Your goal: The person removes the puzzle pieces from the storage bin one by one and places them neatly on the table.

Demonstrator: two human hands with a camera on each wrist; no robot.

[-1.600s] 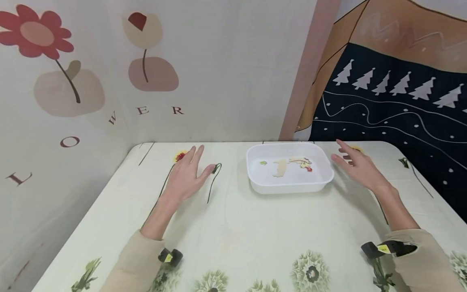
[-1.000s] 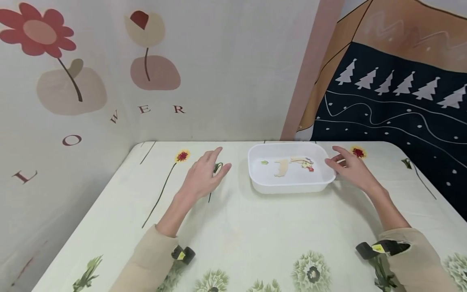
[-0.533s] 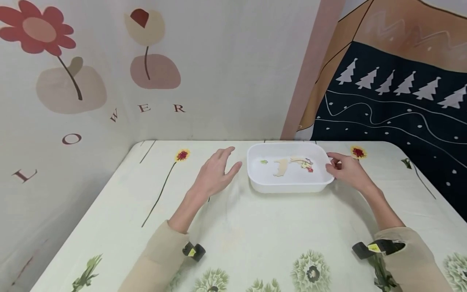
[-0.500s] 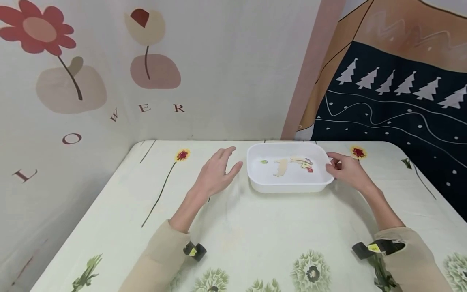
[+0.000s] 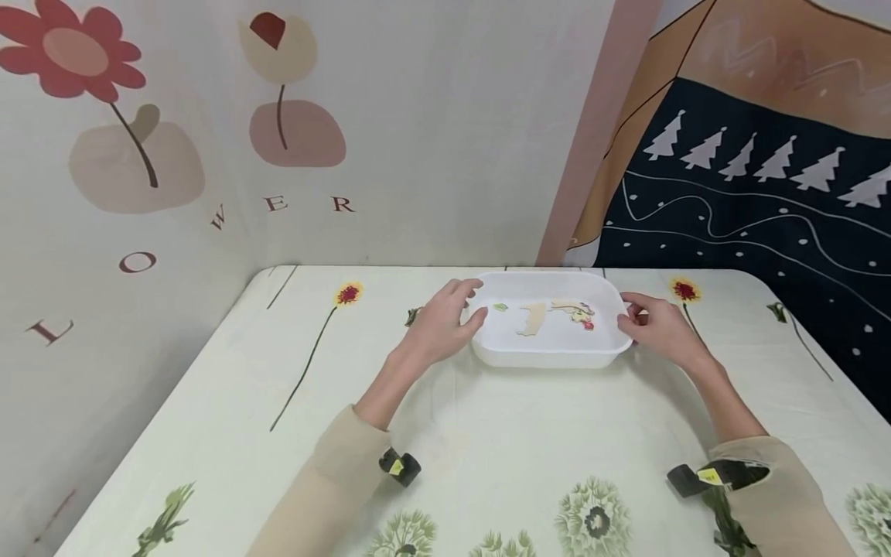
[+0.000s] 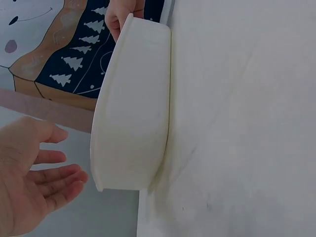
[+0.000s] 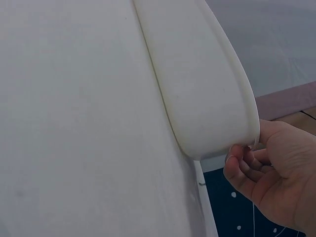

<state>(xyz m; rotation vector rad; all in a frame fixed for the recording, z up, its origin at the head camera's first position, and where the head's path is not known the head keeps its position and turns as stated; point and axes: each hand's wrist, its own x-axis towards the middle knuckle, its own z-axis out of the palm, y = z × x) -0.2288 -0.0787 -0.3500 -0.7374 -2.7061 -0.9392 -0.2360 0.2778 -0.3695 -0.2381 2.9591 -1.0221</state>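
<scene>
A white plastic tub (image 5: 543, 359) sits near the far edge of the table. Its right rim is pinched by my right hand (image 5: 661, 331), with the thumb on the inside and curled fingers beneath the lip in the right wrist view. My left hand (image 5: 442, 321) hovers by the left end, fingers loosely bent; in the left wrist view a gap separates the fingertips from the tub wall (image 6: 133, 108). Inside lie a small green leaf-like piece (image 5: 500, 308), a flat beige cutout (image 5: 532, 319) and a cluster of thin pieces with red and yellow parts (image 5: 582, 315).
A pale cloth (image 5: 487, 449) printed with flowers covers the table. Behind it hang a light curtain (image 5: 431, 139) with flower prints and letters, and a dark panel (image 5: 752, 209) with white trees. Black cameras are strapped at both wrists.
My left hand has moved right, from the printed flower to the tub's left end. My right hand has come in to grip the right rim, and the tub has shifted slightly left.
</scene>
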